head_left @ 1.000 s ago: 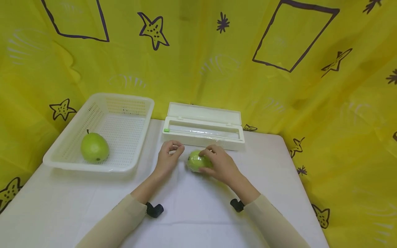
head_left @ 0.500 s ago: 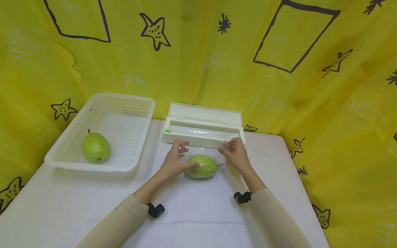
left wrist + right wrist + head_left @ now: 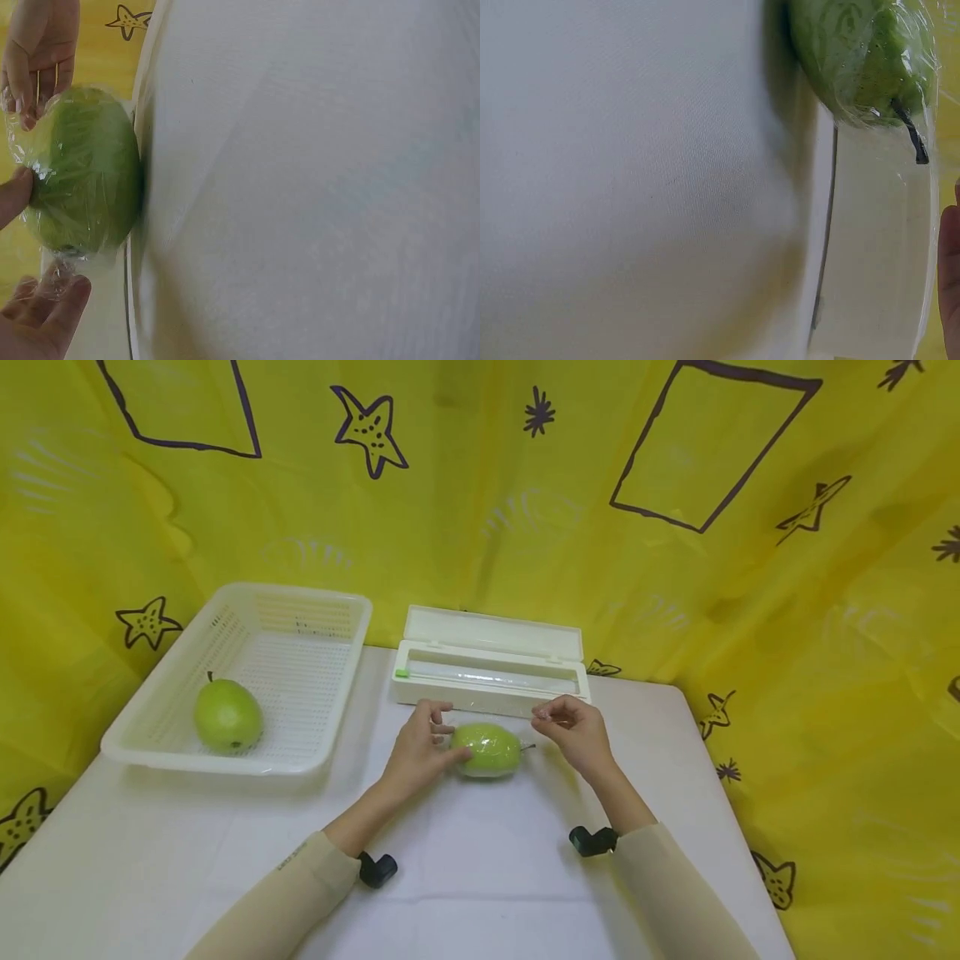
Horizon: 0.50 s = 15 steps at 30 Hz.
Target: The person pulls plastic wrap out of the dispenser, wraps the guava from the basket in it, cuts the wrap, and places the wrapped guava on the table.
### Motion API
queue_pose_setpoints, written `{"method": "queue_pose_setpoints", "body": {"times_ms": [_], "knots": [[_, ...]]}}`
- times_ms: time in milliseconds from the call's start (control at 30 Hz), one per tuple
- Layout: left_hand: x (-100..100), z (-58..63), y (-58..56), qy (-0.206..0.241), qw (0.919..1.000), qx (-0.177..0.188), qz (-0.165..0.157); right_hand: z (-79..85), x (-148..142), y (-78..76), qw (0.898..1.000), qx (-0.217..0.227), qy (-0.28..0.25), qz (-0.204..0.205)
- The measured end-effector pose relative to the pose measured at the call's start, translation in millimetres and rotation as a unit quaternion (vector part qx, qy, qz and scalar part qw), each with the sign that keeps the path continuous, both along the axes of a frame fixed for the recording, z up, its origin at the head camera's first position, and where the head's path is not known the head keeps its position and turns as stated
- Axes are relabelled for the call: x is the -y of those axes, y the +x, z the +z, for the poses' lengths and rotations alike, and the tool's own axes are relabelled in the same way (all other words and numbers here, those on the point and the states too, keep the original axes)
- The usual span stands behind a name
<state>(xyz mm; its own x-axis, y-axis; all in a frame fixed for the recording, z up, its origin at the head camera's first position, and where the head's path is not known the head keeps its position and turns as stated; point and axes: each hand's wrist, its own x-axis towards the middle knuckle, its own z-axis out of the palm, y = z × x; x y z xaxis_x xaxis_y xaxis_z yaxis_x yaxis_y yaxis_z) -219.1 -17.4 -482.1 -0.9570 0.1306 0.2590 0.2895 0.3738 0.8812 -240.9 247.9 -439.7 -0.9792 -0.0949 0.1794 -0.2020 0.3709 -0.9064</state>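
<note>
at centre frame, just below the box (image 3: 487,700), is the wrapped pear (image 3: 495,752); the left hand (image 3: 418,747) has its thumb on it, fingers spread. the right hand (image 3: 583,737) seems to pinch film (image 3: 16,144). left: bare pear (image 3: 227,717), basket (image 3: 300,693).

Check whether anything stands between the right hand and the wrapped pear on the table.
Nothing separate visibly stands between the right hand and the pear; clear film covers it, and its stem points to that hand's side.

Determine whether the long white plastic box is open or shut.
Open: its hinged white lid stands raised, exposing the pale, shiny film roll inside.
</note>
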Motion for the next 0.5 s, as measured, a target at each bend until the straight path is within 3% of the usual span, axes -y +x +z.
{"method": "queue_pose_setpoints", "body": {"times_ms": [100, 167, 233, 367, 500], "knots": [[0.5, -2.0, -1.6, 0.000, 0.9998, 0.005, 0.020, 0.0, 3.8, 6.3, 1.000, -0.023, 0.017, 0.011], [0.6, -3.1, -2.7, -0.005, 0.9997, 0.004, 0.024, -2.0, 7.9, 11.3, 0.997, -0.055, 0.057, 0.024], [0.9, -4.1, -4.1, -0.012, 0.9996, -0.004, 0.024, -4.5, 13.3, 17.0, 0.987, -0.104, 0.117, 0.037], [1.2, -6.2, -7.2, -0.025, 0.9989, -0.017, 0.036, -9.5, 25.4, 29.0, 0.953, -0.206, 0.222, 0.032], [1.6, -8.0, -8.4, -0.037, 0.9973, -0.017, 0.062, -15.0, 39.8, 42.1, 0.913, -0.294, 0.284, 0.024]]}}
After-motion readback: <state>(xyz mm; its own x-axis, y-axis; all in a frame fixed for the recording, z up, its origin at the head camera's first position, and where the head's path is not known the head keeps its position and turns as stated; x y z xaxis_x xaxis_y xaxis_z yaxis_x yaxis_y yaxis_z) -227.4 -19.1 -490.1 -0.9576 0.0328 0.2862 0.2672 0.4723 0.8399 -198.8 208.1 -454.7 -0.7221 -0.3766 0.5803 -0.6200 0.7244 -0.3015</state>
